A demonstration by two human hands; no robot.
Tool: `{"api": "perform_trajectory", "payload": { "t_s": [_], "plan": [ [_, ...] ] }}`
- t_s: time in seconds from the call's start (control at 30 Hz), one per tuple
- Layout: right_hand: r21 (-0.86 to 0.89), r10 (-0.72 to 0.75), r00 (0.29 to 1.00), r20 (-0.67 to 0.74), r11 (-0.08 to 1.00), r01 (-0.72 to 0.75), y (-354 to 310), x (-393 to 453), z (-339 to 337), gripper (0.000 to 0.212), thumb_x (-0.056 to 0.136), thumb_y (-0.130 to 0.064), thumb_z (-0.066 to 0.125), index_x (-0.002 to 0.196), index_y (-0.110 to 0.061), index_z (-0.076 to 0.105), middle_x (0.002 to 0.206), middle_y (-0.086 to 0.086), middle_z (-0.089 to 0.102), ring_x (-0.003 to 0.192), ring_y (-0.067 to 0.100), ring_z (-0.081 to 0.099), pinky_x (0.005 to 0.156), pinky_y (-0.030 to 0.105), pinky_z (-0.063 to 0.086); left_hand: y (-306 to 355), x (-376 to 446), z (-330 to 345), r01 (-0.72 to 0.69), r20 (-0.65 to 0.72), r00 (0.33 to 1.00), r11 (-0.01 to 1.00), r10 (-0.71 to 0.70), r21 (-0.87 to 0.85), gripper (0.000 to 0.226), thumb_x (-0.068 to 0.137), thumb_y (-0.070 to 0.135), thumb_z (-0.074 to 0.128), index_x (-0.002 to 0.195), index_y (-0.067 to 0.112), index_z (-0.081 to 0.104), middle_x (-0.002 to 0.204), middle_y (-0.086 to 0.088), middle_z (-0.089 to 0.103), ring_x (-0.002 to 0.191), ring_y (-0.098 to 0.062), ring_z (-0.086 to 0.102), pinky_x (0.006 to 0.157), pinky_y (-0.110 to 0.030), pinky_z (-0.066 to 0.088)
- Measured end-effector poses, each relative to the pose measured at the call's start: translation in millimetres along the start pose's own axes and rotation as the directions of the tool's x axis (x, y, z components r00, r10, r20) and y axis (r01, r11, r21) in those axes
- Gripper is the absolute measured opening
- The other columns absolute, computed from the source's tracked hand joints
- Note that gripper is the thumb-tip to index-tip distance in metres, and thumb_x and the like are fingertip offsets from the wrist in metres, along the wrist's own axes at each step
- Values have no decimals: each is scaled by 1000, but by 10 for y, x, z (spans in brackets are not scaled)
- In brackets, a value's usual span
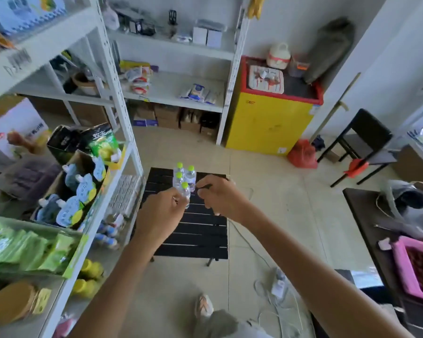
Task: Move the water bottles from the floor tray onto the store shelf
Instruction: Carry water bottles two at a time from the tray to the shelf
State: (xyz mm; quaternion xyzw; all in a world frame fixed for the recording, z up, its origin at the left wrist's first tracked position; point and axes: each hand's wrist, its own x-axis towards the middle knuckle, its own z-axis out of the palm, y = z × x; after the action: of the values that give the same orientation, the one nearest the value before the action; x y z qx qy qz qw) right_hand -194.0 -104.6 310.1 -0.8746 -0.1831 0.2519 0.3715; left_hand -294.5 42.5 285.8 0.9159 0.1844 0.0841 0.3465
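Several small clear water bottles (190, 177) with green caps stand in a tight cluster at the far end of a low black slatted tray (200, 236) on the floor. My left hand (161, 214) reaches in from the left, its fingers curled around the nearest bottle (185, 191), which stands on the tray. My right hand (220, 195) comes in from the right with thumb and forefinger pinched at the side of the cluster. Whether it holds a bottle is hidden. The white metal store shelf (130, 123) runs along my left.
The left shelf holds drink pouches (83, 191), green packets (22, 245) and boxes. A yellow chest freezer (266, 123), a red bag (302, 154) and a black chair (366, 142) stand behind the tray. A dark table (366, 228) with a pink basket is at the right. Cables (276, 289) lie on the floor by my shoe.
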Motion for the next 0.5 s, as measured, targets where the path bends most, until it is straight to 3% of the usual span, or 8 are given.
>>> {"api": "perform_trajectory", "payload": {
  "t_s": [0.13, 0.2, 0.27, 0.37, 0.5],
  "plan": [
    [1, 91, 993, 76, 996, -91, 305, 588, 7, 17, 98, -24, 54, 111, -24, 65, 69, -2, 62, 56, 19, 59, 59, 36, 51, -295, 486, 426, 108, 135, 984, 993, -113, 43, 20, 87, 40, 52, 83, 26, 66, 59, 10, 57, 64, -15, 64, 58, -30, 46],
    [-15, 126, 986, 106, 992, -125, 414, 961, 79, 14, 98, -24, 51, 103, -26, 64, 67, -2, 61, 56, 19, 58, 60, 41, 56, -477, 760, 565, 177, 158, 969, 979, -191, 97, 18, 87, 41, 53, 86, 28, 64, 66, 10, 62, 70, -17, 64, 63, -32, 50],
    [-21, 215, 971, 104, 977, -214, 580, 1346, 230, 13, 94, -29, 52, 98, -25, 64, 68, 0, 64, 58, 22, 60, 65, 46, 60, -684, 1022, 683, 216, 198, 950, 966, -242, 144, 16, 87, 43, 53, 90, 30, 62, 71, 9, 65, 74, -20, 66, 69, -36, 55],
    [-57, 327, 929, 171, 945, -322, 759, 1956, 518, 15, 98, -29, 54, 104, -19, 61, 78, 3, 69, 63, 22, 64, 66, 39, 60, -1040, 1462, 859, 266, 293, 904, 945, -313, 189, 20, 90, 43, 53, 102, 28, 56, 74, 6, 66, 77, -22, 67, 69, -36, 54],
    [-96, 456, 868, 195, 890, -446, 996, 2618, 907, 18, 95, -35, 53, 79, -29, 49, 84, 8, 70, 69, 25, 66, 78, 45, 64, -1627, 2196, 1157, 287, 374, 852, 923, -368, 255, 33, 89, 40, 55, 116, 22, 51, 89, -2, 72, 87, -27, 70, 72, -38, 54]
  ]
}}
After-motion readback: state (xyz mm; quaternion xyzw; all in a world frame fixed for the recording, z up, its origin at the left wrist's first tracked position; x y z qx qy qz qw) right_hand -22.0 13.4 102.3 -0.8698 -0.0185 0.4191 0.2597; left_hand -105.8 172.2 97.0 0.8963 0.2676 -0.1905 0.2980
